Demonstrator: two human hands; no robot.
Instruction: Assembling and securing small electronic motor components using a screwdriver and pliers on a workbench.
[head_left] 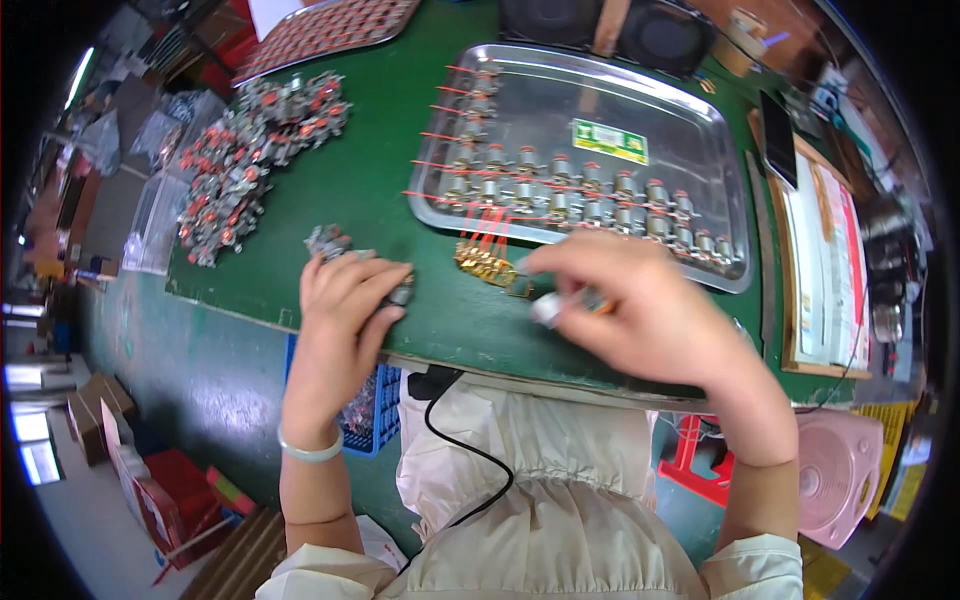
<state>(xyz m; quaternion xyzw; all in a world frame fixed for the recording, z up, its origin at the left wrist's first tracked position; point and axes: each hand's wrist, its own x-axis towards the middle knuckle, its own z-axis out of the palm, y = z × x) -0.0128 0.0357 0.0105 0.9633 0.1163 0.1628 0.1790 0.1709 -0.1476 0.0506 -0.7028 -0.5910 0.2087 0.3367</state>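
My left hand (345, 300) is curled over the green table, left of the tray. Its fingers close round a small grey metal component (401, 292), which shows between thumb and forefinger. A few more grey components (328, 240) lie just beyond its fingertips. My right hand (640, 305), slightly blurred, is bent in front of the tray's near edge. A small orange-and-silver part (593, 299) shows inside its curled fingers; pale coverings show on its thumb and forefinger tips. Beside those tips lies a cluster of gold-coloured terminals (484, 264) with red wires running toward the tray.
A steel tray (660, 90) holds rows of small cylindrical metal components (590, 176) with red wires. Loose components (225, 185) are heaped at left. Another filled tray (325, 38) sits at the far left. A phone (777, 138) and clipboard (825, 270) lie at right.
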